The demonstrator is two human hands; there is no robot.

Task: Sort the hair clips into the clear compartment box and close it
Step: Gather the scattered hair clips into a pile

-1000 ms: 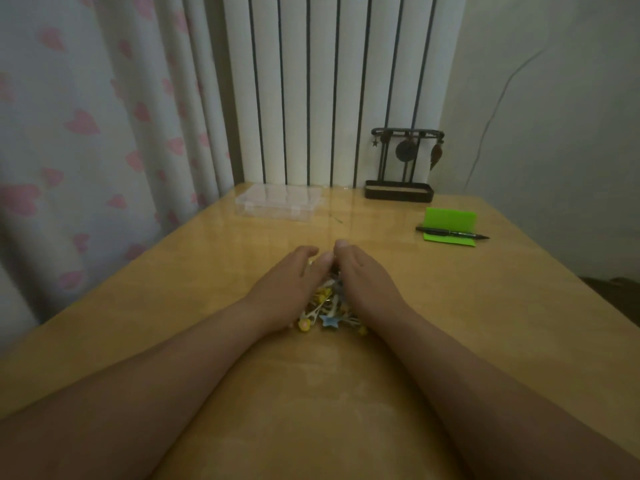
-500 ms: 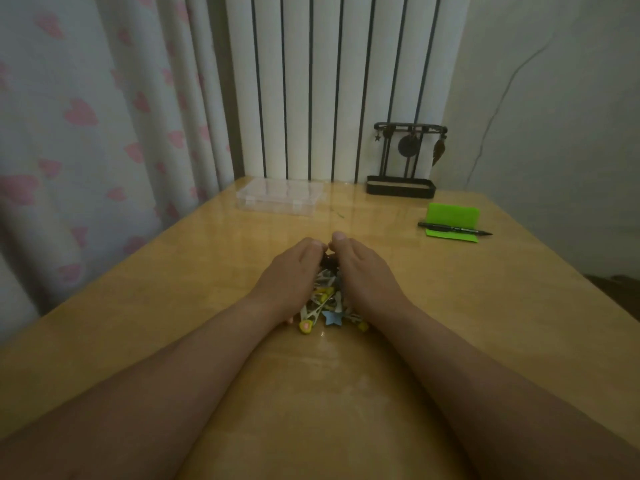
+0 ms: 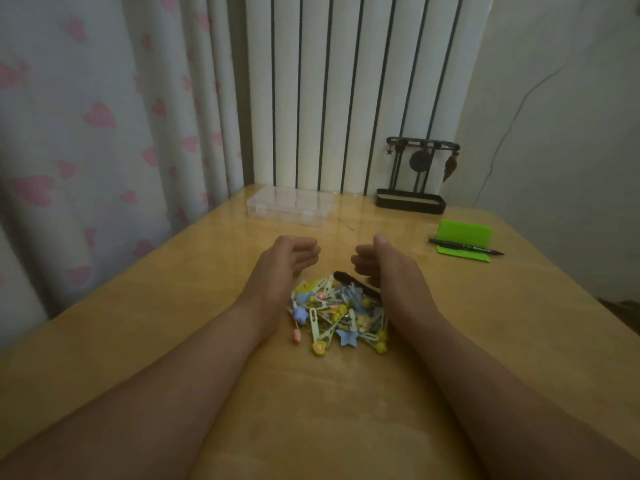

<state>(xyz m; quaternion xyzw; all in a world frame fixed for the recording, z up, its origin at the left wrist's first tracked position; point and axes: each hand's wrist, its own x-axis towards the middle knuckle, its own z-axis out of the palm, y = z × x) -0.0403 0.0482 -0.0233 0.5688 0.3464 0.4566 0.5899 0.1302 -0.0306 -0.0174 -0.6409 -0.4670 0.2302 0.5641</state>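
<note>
Plastic and thin metal, the hair clips [image 3: 337,318] look light, stiff and slippery, so pinching one clip across its long body probably beats scooping the tangle. From the left: one left hand [image 3: 284,268] just left of the pile, fingers loosely curved, holding nothing; one clear compartment box [image 3: 291,206] well beyond the pile, apparently shut; one pile, too overlapped to count, with one long black clip [image 3: 356,285] at its far edge; one right hand [image 3: 394,275] just right, likewise cupped and empty.

On the worktop [image 3: 311,410]: 1 heap of hair clips [image 3: 341,315], too tangled to count; 1 clear box [image 3: 289,206]; 1 pen [image 3: 465,251]; 1 green card [image 3: 464,232]; 1 black stand [image 3: 410,201]; 2 hands, left [image 3: 280,268] and right [image 3: 394,271].
</note>
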